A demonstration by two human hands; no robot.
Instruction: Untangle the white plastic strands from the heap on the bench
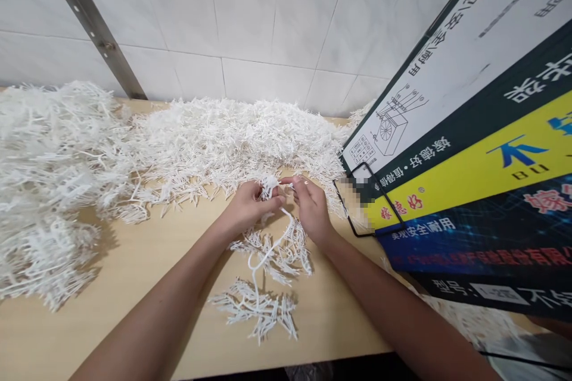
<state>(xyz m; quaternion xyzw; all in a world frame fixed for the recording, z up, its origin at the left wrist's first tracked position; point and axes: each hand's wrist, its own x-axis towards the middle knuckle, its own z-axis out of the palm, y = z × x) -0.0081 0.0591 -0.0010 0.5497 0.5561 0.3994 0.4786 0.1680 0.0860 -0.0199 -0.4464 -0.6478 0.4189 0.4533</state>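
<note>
Both of my hands are raised over the middle of the table. My left hand (258,202) is closed around the upper part of a white branching plastic strand (270,186). Close by on the right, my right hand (309,201) pinches a small white piece between thumb and fingertips; whether it belongs to the same strand, I cannot tell. From my hands a white stem (255,274) hangs down in a curve. Along it are bushy white sprigs, one just below my hands (279,253) and a lower one (257,306) near the tabletop.
A long heap of similar white sprigs (232,137) lies along the tiled wall (250,18), with a larger pile (53,178) at left. Printed cartons (429,202) and a black wire frame (364,235) stand at right. A metal bracket (92,27) is fixed to the wall above the wooden table (147,268).
</note>
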